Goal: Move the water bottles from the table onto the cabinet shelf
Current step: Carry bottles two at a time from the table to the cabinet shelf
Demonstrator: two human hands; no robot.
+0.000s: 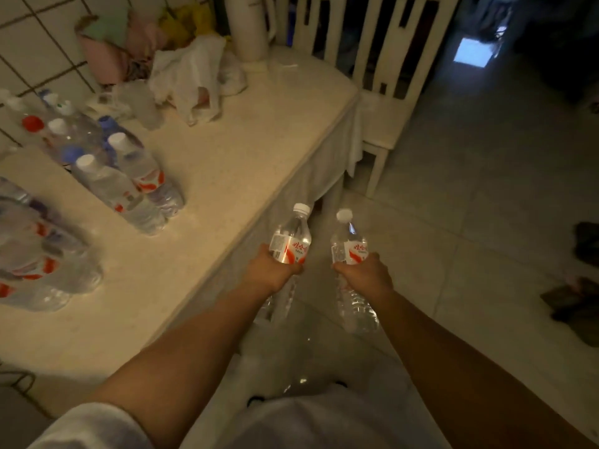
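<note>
- While both arms reach past the worktop (pixel 233 163) edge over open floor (pixel 470 222), each grip clamps 1 bottle.
- Left hand (pixel 270 273): left bottle (pixel 291 241), clear, white cap, red label.
- Right hand (pixel 366 275): right bottle (pixel 350 244), alike.

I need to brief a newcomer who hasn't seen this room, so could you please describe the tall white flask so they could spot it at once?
Start at the cream table along the tiled wall and follow it to its far end, by the pale chair. There the white flask stands upright, just beyond a crumpled white plastic bag. Unlike the clear water bottles nearer you, it is opaque, plain white and much wider.
</note>
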